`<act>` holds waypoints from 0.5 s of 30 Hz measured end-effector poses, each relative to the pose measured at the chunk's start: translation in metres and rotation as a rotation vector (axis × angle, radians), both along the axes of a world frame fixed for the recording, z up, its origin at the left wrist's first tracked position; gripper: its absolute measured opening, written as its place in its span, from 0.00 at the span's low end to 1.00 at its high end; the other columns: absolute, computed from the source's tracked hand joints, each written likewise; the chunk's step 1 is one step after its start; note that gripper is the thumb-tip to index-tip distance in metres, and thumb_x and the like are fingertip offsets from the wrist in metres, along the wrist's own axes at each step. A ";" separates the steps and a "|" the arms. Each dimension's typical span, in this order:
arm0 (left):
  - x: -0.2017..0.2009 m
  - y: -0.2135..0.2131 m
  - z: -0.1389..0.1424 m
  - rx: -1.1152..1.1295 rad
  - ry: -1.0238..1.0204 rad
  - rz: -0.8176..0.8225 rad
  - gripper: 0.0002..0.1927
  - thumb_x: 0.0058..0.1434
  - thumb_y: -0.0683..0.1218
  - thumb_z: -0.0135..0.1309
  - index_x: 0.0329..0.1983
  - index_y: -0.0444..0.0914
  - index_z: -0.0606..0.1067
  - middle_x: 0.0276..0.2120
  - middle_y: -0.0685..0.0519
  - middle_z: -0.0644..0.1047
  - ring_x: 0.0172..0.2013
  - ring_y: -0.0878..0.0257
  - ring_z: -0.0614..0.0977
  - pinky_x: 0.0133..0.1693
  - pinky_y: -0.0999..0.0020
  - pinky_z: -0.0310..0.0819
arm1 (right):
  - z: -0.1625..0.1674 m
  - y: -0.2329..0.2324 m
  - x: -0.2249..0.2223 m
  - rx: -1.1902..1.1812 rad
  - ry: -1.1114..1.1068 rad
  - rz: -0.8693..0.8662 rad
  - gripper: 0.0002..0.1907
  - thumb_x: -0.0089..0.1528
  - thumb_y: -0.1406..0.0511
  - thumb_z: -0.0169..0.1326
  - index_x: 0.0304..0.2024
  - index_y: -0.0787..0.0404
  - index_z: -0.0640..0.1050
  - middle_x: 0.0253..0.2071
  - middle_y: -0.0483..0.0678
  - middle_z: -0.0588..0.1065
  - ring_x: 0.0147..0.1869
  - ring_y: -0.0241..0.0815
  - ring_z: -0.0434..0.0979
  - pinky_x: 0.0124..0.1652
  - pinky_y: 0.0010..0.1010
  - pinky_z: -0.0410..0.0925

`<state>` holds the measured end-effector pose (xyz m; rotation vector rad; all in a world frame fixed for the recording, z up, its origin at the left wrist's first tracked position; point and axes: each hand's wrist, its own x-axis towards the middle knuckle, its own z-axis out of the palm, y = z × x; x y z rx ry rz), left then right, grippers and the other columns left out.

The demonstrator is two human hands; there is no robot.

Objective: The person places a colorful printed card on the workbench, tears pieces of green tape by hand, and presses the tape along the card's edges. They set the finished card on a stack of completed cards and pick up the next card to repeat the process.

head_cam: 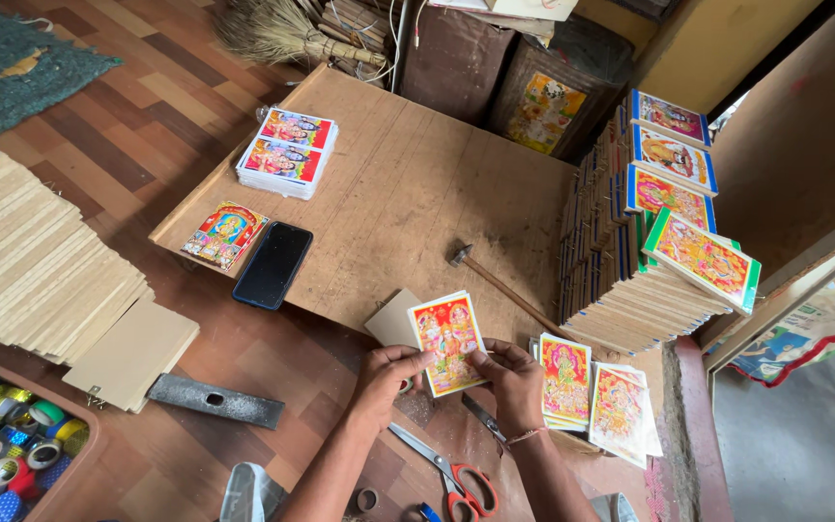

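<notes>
Seen from above, the left hand [386,375] and the right hand [511,379] meet at the six o'clock position of the view. Each is closed in a pinch on a small stack of colourful picture cards [447,340], the left thumb on its lower left edge, the right thumb and fingers on its lower right edge. The stack is held just above the near edge of a low wooden board [408,193], tilted slightly. A plain tan card [390,321] peeks out behind it at nine o'clock from the stack.

At three o'clock from the right hand lie two more piles of bright prints [591,391]. At six o'clock from the hands, red-handled scissors [451,476] rest on the floor. At twelve o'clock from the stack, a small hammer [495,278] lies on the board. At two o'clock stands a tall leaning stack of framed pictures [645,232].

At ten o'clock from the left hand, a black phone [273,264] lies on the board's edge, a single print [225,233] just beside it, and a pile of red prints [288,152] further away. At nine o'clock, a grey metal bar [215,400] lies on the floor, near rows of plain boards [31,261]. At eight o'clock, a tray of shiny tape rolls [7,454].
</notes>
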<state>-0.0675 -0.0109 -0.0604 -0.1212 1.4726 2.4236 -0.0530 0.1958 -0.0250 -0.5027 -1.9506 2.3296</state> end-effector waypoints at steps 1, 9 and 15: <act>0.000 -0.001 0.001 0.003 -0.019 -0.008 0.10 0.56 0.46 0.65 0.30 0.33 0.82 0.17 0.55 0.74 0.19 0.68 0.72 0.22 0.71 0.63 | -0.003 0.001 0.000 -0.007 -0.007 0.001 0.15 0.59 0.72 0.60 0.48 0.74 0.79 0.36 0.53 0.83 0.36 0.40 0.84 0.38 0.32 0.78; 0.001 -0.001 0.000 0.012 -0.041 0.008 0.13 0.58 0.49 0.65 0.28 0.33 0.80 0.17 0.53 0.76 0.19 0.67 0.74 0.23 0.71 0.64 | -0.032 0.018 -0.005 0.012 -0.032 -0.024 0.09 0.62 0.68 0.56 0.40 0.70 0.78 0.33 0.52 0.81 0.35 0.40 0.83 0.36 0.34 0.80; -0.002 -0.003 -0.012 -0.094 -0.217 0.165 0.09 0.57 0.45 0.61 0.30 0.33 0.80 0.18 0.53 0.75 0.18 0.67 0.74 0.21 0.73 0.63 | 0.011 0.129 -0.003 0.684 -0.059 -0.177 0.15 0.56 0.64 0.62 0.42 0.66 0.85 0.31 0.51 0.80 0.29 0.38 0.73 0.29 0.32 0.66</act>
